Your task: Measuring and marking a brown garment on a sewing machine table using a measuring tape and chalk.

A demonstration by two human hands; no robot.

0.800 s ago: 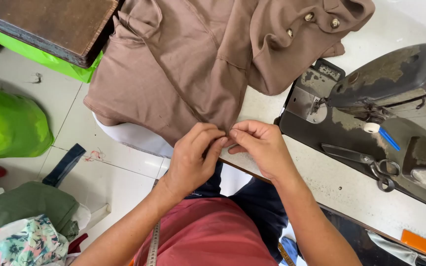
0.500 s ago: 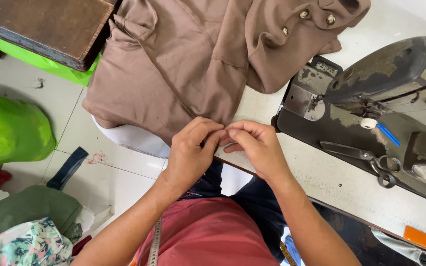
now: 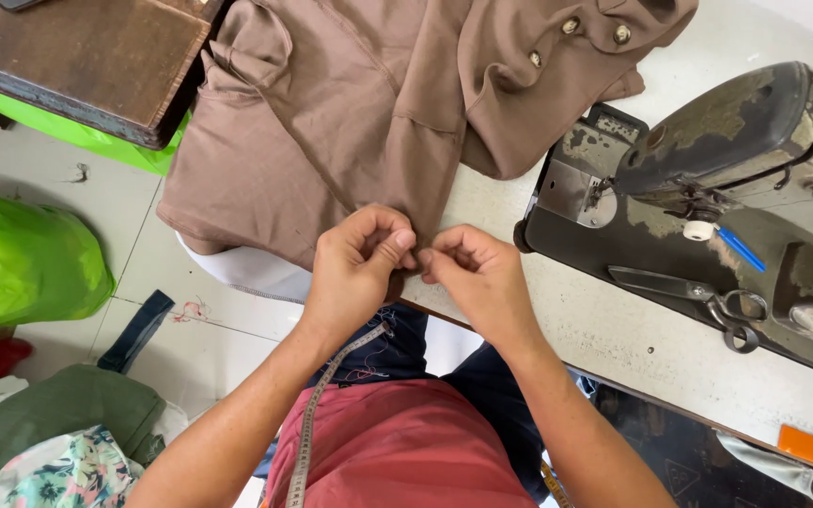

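Pinching the hem of a brown buttoned garment (image 3: pixel 331 122), both hands (image 3: pixel 421 259) close fingertip to fingertip.

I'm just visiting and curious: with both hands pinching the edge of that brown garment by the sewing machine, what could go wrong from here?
1. Much of the brown garment hangs over the table edge; it might slide off if the left hand and right hand let go.
2. The scissors lie on the sewing machine near the right hand; a careless reach could meet the blades.
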